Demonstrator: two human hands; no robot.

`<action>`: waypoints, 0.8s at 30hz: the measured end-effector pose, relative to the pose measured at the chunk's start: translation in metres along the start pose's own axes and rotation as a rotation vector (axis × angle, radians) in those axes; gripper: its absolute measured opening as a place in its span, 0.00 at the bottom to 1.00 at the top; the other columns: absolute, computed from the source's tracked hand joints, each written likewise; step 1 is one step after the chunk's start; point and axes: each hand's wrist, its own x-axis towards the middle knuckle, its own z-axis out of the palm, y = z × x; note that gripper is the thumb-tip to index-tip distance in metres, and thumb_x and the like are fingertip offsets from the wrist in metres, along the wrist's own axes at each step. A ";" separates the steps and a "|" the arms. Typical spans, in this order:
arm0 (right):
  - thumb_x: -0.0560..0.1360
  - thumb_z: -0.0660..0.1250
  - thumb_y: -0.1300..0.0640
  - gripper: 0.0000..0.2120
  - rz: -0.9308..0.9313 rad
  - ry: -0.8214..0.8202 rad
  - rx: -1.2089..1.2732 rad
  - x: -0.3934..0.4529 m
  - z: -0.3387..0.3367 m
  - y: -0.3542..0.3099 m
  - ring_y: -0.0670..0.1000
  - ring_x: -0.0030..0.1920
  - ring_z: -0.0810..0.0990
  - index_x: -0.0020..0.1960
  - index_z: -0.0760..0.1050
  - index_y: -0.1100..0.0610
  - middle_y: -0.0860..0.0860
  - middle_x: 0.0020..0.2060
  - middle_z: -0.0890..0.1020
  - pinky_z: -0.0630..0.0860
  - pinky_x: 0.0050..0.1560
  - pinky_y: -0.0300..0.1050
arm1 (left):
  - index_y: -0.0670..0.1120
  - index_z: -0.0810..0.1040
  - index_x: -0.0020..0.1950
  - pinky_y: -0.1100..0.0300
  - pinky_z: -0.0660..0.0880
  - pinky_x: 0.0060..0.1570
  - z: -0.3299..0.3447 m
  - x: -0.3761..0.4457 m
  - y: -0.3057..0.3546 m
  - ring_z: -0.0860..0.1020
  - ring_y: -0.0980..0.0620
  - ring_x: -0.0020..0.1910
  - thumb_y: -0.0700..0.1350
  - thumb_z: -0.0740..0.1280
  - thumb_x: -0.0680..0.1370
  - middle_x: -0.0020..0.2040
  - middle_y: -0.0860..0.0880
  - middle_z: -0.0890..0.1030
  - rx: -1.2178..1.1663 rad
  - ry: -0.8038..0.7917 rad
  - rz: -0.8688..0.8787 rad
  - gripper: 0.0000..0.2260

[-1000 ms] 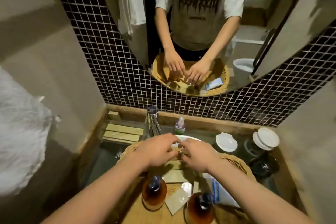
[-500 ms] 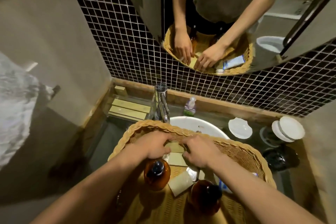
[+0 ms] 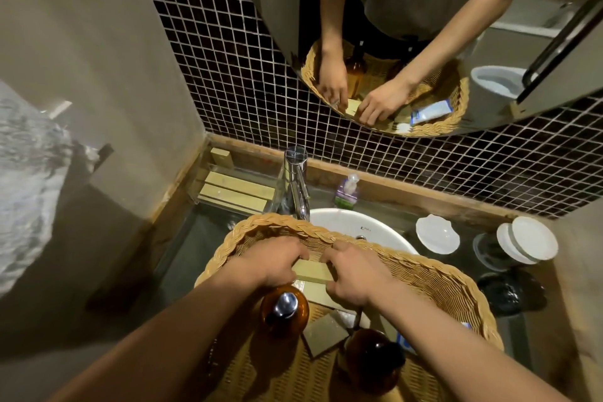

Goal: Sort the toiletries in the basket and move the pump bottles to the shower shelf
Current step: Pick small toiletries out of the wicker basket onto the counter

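Note:
A round wicker basket [image 3: 434, 274] sits over the white sink. Inside it, my left hand [image 3: 274, 259] and my right hand [image 3: 354, 274] grip the two ends of a pale yellow soap box [image 3: 313, 271] near the far rim. Closer to me stand two amber pump bottles, one with a silver pump [image 3: 284, 308] under my left wrist and one with a dark top [image 3: 372, 357] under my right forearm. Between them lies a flat olive-grey packet [image 3: 323, 334]. A blue-and-white packet [image 3: 403, 343] peeks out beside my right forearm.
A chrome tap [image 3: 293, 186] rises behind the basket, with a small clear soap dispenser [image 3: 347, 191] beside it. White dishes [image 3: 437, 233] and stacked lids [image 3: 528, 243] sit at the right. Wooden boxes [image 3: 235, 191] lie at the left. A mirror [image 3: 424, 26] hangs above.
The view has tilted down and closer to the basket. Both hands have settled onto the ends of the pale yellow box and hold it together.

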 end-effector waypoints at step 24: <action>0.66 0.76 0.43 0.41 0.109 0.532 0.528 -0.035 -0.062 0.028 0.37 0.57 0.70 0.73 0.58 0.39 0.36 0.61 0.69 0.72 0.54 0.38 | 0.56 0.77 0.65 0.56 0.76 0.56 -0.052 -0.032 0.023 0.76 0.56 0.56 0.55 0.69 0.73 0.59 0.57 0.79 -0.119 0.346 0.050 0.21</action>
